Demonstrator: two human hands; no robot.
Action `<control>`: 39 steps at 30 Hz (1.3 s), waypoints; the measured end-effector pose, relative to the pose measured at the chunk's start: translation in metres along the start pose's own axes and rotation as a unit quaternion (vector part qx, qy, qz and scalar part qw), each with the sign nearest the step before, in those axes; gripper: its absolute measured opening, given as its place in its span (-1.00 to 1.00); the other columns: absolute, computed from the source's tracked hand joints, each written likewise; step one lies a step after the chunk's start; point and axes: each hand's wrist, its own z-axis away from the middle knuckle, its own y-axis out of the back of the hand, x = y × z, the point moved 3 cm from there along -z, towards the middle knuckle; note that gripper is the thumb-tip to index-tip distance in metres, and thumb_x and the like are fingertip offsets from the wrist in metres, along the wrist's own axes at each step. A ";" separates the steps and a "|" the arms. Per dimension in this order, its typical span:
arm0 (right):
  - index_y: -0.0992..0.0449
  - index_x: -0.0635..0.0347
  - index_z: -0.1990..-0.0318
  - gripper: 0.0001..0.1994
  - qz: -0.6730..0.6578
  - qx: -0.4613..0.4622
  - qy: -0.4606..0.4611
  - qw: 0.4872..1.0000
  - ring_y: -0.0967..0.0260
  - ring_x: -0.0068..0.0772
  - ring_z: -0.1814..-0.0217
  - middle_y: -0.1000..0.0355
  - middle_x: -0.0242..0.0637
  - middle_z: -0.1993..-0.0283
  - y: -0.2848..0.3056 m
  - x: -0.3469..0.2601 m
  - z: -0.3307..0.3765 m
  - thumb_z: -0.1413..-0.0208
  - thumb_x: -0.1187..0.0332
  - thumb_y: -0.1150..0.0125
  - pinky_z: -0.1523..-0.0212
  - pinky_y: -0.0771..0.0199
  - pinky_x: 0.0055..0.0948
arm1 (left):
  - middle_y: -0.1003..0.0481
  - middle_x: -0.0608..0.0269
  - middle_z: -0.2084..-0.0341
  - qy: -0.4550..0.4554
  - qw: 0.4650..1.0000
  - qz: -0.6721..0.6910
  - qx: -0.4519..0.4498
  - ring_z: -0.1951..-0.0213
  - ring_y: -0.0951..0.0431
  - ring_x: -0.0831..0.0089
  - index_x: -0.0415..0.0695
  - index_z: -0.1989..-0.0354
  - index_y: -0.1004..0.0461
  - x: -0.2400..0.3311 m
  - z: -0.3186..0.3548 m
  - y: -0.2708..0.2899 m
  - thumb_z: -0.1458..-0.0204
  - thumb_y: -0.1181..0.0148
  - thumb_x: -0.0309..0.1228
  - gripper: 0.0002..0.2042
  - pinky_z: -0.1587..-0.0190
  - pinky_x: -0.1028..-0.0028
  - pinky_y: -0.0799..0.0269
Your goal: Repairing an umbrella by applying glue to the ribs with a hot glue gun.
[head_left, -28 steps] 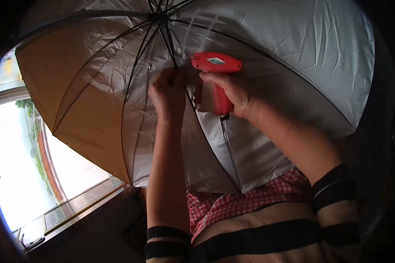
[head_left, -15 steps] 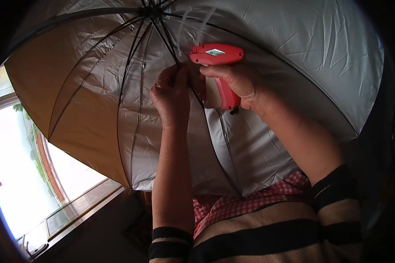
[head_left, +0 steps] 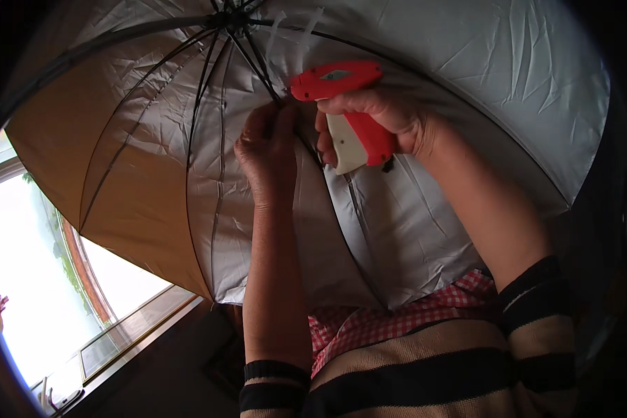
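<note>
Gripped in our right hand (head_left: 386, 118), closed around its red-and-white handle, a red tagging gun (head_left: 341, 104) points its nose at a dark rib of the open umbrella (head_left: 425, 63). Our left hand (head_left: 268, 150) pinches fabric and rib just beside the nose, fingertips closed together. We see the umbrella from inside: a silvery, creased lining, an amber-lit panel at left, and thin black ribs (head_left: 209, 83) fanning from the hub at the top. Beyond the canopy's edge lies a bright window (head_left: 35, 279).
</note>
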 end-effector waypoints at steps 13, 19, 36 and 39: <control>-0.43 0.31 0.33 -0.70 0.008 -0.028 0.043 0.999 -0.49 -0.21 0.36 -0.48 -0.08 0.38 -0.002 -0.001 -0.001 0.02 0.19 -0.18 0.35 -0.53 -0.27 | -0.50 0.33 0.49 -0.006 1.000 -0.020 -0.019 0.43 -0.44 0.64 -0.28 0.33 -0.46 0.004 0.005 -0.009 0.02 -0.10 -0.58 -0.92 0.32 0.60 -0.36; -0.43 0.30 0.32 -0.69 0.051 0.035 -0.033 0.998 -0.48 -0.26 0.41 -0.47 -0.13 0.42 -0.002 -0.017 0.001 0.03 0.18 -0.20 0.38 -0.52 -0.31 | -0.50 0.33 0.49 -0.002 1.000 -0.026 -0.013 0.44 -0.44 0.64 -0.28 0.33 -0.46 0.008 0.006 -0.021 0.00 -0.09 -0.59 -0.92 0.33 0.61 -0.36; -0.46 0.25 0.22 -0.72 0.160 0.148 0.100 0.971 -0.47 -0.27 0.23 -0.47 -0.20 0.31 -0.004 -0.019 0.102 -0.02 0.23 -0.16 0.16 -0.48 -0.33 | -0.46 -0.02 0.53 -0.246 0.862 -0.443 -0.017 0.40 -0.48 -0.02 -0.20 0.55 -0.41 0.010 0.005 0.058 0.09 -0.05 -0.37 -0.85 0.36 0.19 -0.37; -0.45 0.23 0.20 -0.72 0.090 0.151 0.134 0.975 -0.45 -0.34 0.25 -0.46 -0.25 0.31 -0.004 0.049 0.087 -0.01 0.22 -0.16 0.20 -0.45 -0.38 | -0.44 -0.07 0.45 -0.228 0.805 -0.547 -0.012 0.34 -0.45 -0.07 -0.19 0.42 -0.39 0.009 0.011 0.086 0.08 -0.10 -0.33 -0.82 0.31 0.16 -0.38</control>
